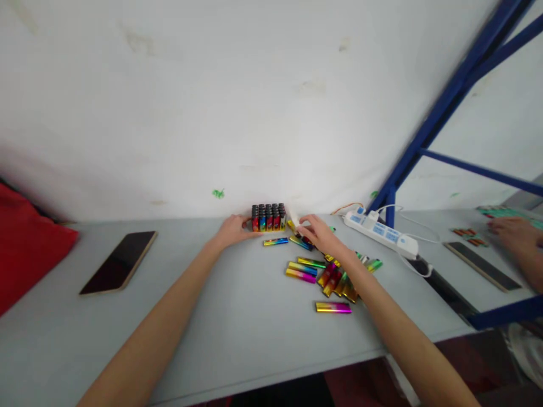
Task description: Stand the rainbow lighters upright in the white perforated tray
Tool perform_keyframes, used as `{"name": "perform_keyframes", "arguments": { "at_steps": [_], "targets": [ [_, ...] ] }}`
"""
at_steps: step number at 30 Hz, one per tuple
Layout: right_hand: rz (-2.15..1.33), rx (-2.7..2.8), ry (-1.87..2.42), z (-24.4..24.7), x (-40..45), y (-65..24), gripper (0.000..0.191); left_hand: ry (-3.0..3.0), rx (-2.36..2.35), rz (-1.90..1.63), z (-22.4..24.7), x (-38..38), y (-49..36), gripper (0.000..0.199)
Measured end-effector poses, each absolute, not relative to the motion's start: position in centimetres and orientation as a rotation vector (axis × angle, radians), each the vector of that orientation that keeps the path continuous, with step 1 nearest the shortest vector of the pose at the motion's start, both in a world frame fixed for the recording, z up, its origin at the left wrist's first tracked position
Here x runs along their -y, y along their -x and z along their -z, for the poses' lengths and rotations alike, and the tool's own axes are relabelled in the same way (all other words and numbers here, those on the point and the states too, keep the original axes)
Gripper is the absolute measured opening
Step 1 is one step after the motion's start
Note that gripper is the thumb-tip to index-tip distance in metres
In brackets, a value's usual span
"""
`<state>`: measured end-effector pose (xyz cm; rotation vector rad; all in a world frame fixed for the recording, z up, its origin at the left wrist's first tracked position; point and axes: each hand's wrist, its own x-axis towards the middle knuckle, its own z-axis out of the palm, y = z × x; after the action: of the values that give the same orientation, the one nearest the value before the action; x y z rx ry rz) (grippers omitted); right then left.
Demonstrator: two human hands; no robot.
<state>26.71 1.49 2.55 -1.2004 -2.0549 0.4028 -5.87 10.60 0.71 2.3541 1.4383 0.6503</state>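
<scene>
Upright lighters (pixel 268 219) with black tops stand in tight rows against the wall, in what looks like a low white tray (pixel 271 231). My left hand (pixel 235 230) is closed around the left end of this block, thumb along its front. To the right of the block, my right hand (pixel 317 233) pinches a slanted white strip (pixel 293 217); its fingertips are partly hidden. A yellow-and-blue lighter (pixel 275 241) lies just in front of the block. Shiny multicoloured lighters (pixel 333 278) are heaped under and beside my right forearm, which covers some of them.
A dark phone-like slab (pixel 120 263) and a red cloth item (pixel 29 243) are at left. A white power strip (pixel 380 233) with cables lies right, near a blue metal frame (pixel 407 158). Beyond it are another person's hand (pixel 515 232) and a dark slab (pixel 482 265).
</scene>
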Motion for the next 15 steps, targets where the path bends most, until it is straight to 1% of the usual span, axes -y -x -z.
{"name": "perform_keyframes", "arguments": {
  "at_steps": [3,6,8,12,13,15],
  "targets": [
    [-0.454,2.023,1.114,-4.0,1.5,-25.9,0.025,-2.405,-1.451,-0.642,-0.4,-9.6,6.1,0.066],
    [-0.362,2.130,1.048,-5.6,5.2,-24.5,0.020,-2.436,-1.449,-0.648,-0.1,-8.7,6.0,0.066],
    [-0.363,2.197,1.029,-6.1,7.3,-23.4,0.021,-2.441,-1.454,-0.669,0.1,-8.2,6.0,0.068],
    [-0.451,2.330,0.983,-5.5,9.6,-21.6,0.027,-2.429,-1.420,-0.720,0.1,-7.2,6.9,0.078],
    [-0.472,2.371,0.983,-5.3,9.7,-21.2,0.028,-2.424,-1.403,-0.737,0.1,-6.9,7.5,0.079],
    [-0.520,2.461,0.982,-4.9,9.6,-20.6,0.028,-2.407,-1.382,-0.775,0.1,-5.9,8.9,0.072]
  ]
}}
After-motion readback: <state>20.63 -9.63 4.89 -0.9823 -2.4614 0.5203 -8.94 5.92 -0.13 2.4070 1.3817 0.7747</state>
